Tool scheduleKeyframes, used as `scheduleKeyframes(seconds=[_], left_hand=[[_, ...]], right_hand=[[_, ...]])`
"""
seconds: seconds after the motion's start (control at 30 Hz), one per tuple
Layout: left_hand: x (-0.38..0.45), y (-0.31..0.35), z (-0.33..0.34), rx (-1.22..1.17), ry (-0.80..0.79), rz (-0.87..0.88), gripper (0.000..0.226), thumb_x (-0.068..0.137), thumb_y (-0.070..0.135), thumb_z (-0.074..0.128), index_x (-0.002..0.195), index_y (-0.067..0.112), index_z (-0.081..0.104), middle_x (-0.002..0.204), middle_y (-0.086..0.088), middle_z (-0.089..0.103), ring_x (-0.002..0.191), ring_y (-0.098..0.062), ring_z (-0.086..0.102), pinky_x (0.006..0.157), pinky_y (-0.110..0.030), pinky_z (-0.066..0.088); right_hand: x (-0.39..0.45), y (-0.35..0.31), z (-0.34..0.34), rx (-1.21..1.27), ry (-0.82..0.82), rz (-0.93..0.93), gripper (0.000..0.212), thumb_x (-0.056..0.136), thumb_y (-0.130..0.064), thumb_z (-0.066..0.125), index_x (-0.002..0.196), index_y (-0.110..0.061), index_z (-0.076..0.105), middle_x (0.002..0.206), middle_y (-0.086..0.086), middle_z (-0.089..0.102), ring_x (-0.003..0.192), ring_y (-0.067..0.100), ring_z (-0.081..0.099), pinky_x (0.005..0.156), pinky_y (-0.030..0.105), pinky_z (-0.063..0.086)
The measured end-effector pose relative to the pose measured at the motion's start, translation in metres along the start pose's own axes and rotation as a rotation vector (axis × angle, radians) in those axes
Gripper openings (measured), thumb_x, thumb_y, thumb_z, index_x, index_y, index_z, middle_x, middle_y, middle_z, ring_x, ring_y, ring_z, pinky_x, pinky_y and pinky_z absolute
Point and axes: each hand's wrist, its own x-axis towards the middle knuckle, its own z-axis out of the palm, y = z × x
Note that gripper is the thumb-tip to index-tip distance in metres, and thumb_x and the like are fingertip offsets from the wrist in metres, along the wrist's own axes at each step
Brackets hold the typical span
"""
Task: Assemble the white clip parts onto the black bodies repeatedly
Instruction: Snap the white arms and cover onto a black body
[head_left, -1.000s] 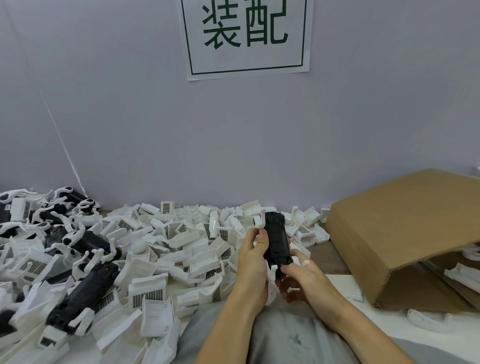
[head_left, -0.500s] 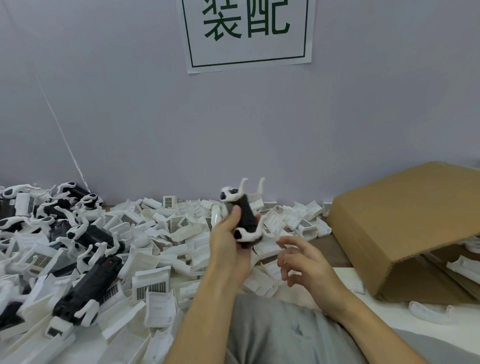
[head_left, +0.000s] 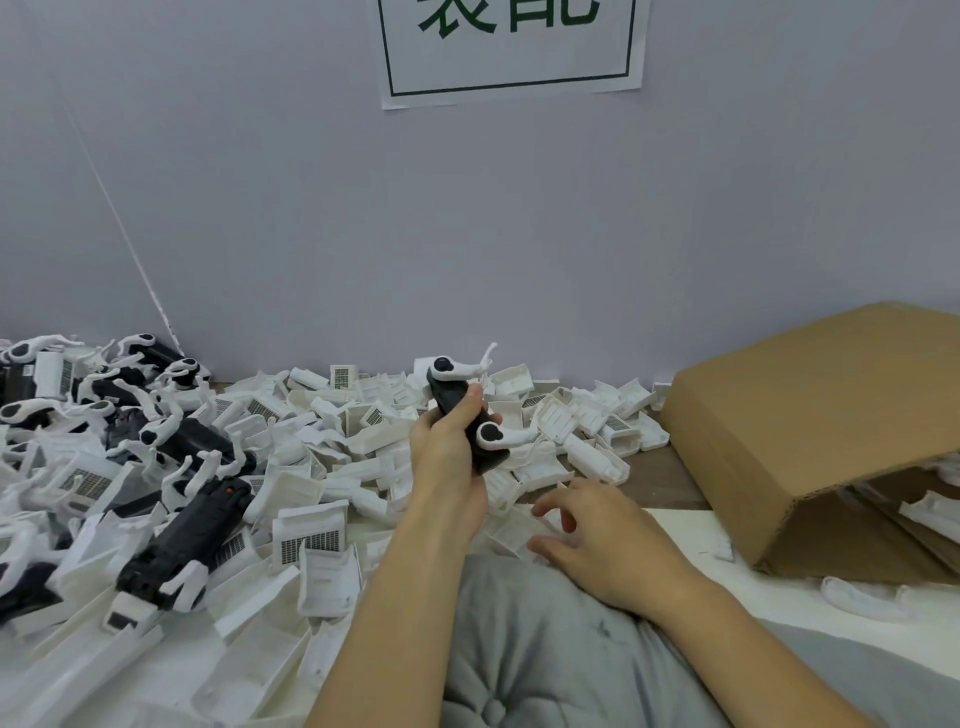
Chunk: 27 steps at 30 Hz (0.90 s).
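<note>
- The left hand grips a black body raised above the pile, thumb across its front and fingers wrapped behind
- Two white clips sit on that body, one at its top end and one lower down, their thin arms pointing right
- The right hand hangs low over loose white parts at the near edge of the pile, fingers loosely curled and apart, holding nothing; whether the fingertips touch a part below cannot be told
- The white parts cover the tabletop from the left edge to the middle, many with small grilles
- At left, finished black bodies with clips lie mixed into the white pile, the nearest long one lying slanted with a red dot on top
- A cardboard box lies on its side at right, its open end facing near right, with white pieces inside
- A few white pieces lie on the white sheet near the box
- A paper sign with green characters hangs on the far wall
- Grey cloth fills the near middle under the forearms
</note>
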Motion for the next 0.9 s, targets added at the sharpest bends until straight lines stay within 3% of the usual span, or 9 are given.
scheduleKeyframes(seconds=[0.1,0.23,0.4,0.5,0.57,0.63,0.67,0.8,0.9], left_hand=[[0.001,-0.004,0.002,0.108,0.032,0.035,0.030,0.091,0.014,0.073,0.115,0.006,0.057,0.074,-0.003,0.063,0.062,-0.014,0.062,0.058,-0.031,0.054],[-0.001,-0.011,0.002,0.229,0.034,0.058,0.035,0.088,0.020,0.078,0.114,0.012,0.055,0.093,-0.011,0.064,0.075,-0.020,0.063,0.080,-0.042,0.054],[0.000,-0.013,0.002,0.334,0.029,0.118,0.042,0.086,0.021,0.079,0.118,0.013,0.053,0.095,-0.010,0.068,0.071,-0.018,0.066,0.075,-0.040,0.057],[-0.001,-0.013,0.002,0.443,0.036,0.134,0.047,0.082,0.024,0.083,0.117,0.012,0.055,0.098,-0.008,0.071,0.074,-0.018,0.071,0.058,-0.029,0.057],[-0.003,-0.014,0.002,0.543,0.028,0.142,0.048,0.080,0.027,0.085,0.115,0.010,0.057,0.098,-0.008,0.073,0.075,-0.017,0.073,0.051,-0.025,0.054],[-0.004,-0.017,0.004,0.623,-0.010,0.134,0.049,0.079,0.028,0.085,0.114,0.007,0.058,0.101,-0.012,0.073,0.078,-0.018,0.073,0.056,-0.027,0.056],[-0.006,-0.019,0.006,0.662,-0.034,0.124,0.049,0.079,0.029,0.084,0.114,0.008,0.057,0.102,-0.013,0.073,0.078,-0.019,0.072,0.058,-0.029,0.057],[-0.011,-0.029,0.016,0.868,-0.090,0.102,0.043,0.083,0.040,0.077,0.106,0.016,0.051,0.098,-0.004,0.068,0.081,-0.014,0.067,0.060,-0.028,0.056],[-0.013,-0.037,0.021,0.896,-0.134,0.026,0.028,0.092,0.031,0.064,0.110,0.012,0.055,0.097,-0.004,0.069,0.082,-0.015,0.068,0.060,-0.028,0.057]], right_hand=[[0.001,-0.002,0.001,-0.085,0.008,0.009,0.027,0.090,-0.051,0.064,0.115,-0.038,0.063,0.097,-0.018,0.041,0.105,0.012,0.056,0.074,0.029,0.035],[0.001,0.004,0.004,0.001,0.044,0.060,0.006,0.091,-0.039,0.062,0.095,-0.035,0.063,0.098,-0.016,0.045,0.099,0.012,0.055,0.077,0.031,0.043],[0.004,0.018,-0.001,0.271,0.267,0.176,0.016,0.082,-0.022,0.064,0.071,-0.028,0.055,0.077,-0.010,0.060,0.071,0.004,0.054,0.060,0.017,0.040],[0.005,0.023,-0.005,0.444,0.469,0.261,0.018,0.089,-0.017,0.062,0.075,-0.023,0.054,0.064,-0.004,0.063,0.060,0.001,0.060,0.054,0.010,0.043],[0.004,0.022,-0.007,0.638,0.544,0.297,0.015,0.096,-0.016,0.058,0.084,-0.021,0.052,0.071,0.005,0.067,0.052,0.005,0.067,0.046,0.017,0.050],[0.003,0.021,-0.010,0.793,0.580,0.317,0.011,0.099,-0.015,0.055,0.089,-0.018,0.051,0.081,0.011,0.067,0.050,0.016,0.071,0.040,0.030,0.054],[0.002,0.021,-0.011,0.824,0.610,0.320,0.012,0.099,-0.012,0.055,0.090,-0.019,0.051,0.084,0.013,0.067,0.051,0.018,0.071,0.039,0.029,0.053],[0.001,0.022,-0.017,0.811,0.771,0.301,0.019,0.096,-0.004,0.054,0.088,-0.021,0.052,0.074,0.018,0.066,0.056,0.023,0.072,0.044,0.022,0.053],[0.001,0.021,-0.018,0.787,0.779,0.273,0.016,0.096,-0.005,0.054,0.091,-0.020,0.054,0.078,0.007,0.067,0.060,0.017,0.071,0.059,0.039,0.061]])
